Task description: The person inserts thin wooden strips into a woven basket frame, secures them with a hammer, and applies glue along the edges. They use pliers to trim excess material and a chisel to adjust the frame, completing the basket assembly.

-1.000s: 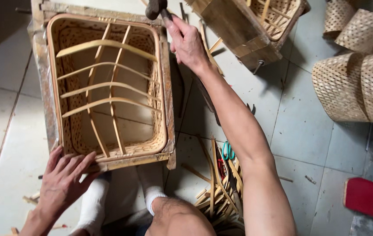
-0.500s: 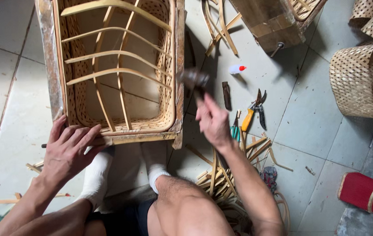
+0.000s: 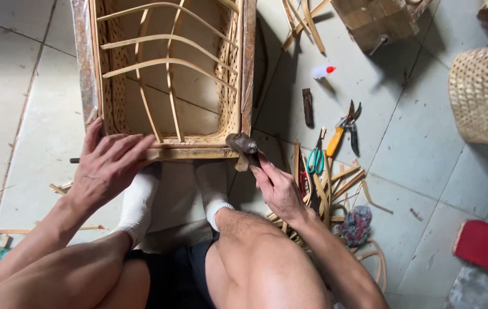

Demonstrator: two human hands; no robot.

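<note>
Floor (image 3: 38,86): pale tiles carry everything; the person sits on it with legs drawn up, so the work lies within reach between the knees.
Frame (image 3: 166,74): a large rectangular woven-cane basket set in a wooden mould, lying flat with its open side up and its near edge just above the white-socked feet. Inside it are only curved bamboo ribs, bowed across the hollow and crossed by a few upright strips; nothing loose rests in it.
Woven basket (image 3: 484,94): a finished round one stands at the right edge, well apart; what it holds cannot be seen.
Wooden block (image 3: 378,20): at the top right, beside loose cane strips.
Left hand (image 3: 109,166): laid flat on the near rail of the frame, fingers spread wide and pressing down, seemingly to keep the frame from shifting under blows.
Right hand (image 3: 278,189): fingers wrapped tight round the short handle of a hammer (image 3: 242,146), whose dark head sits at the frame's near right corner, touching or just off the rail.
Red tin (image 3: 484,246): lying on its side at the lower right, away from the work.
Cane offcuts (image 3: 324,189): a heap beside the right wrist.
Pruning shears (image 3: 344,129): yellow-handled, closed, on the tiles near green-handled scissors (image 3: 315,157).
Small bottle (image 3: 323,71): white with a red cap, lying flat.
</note>
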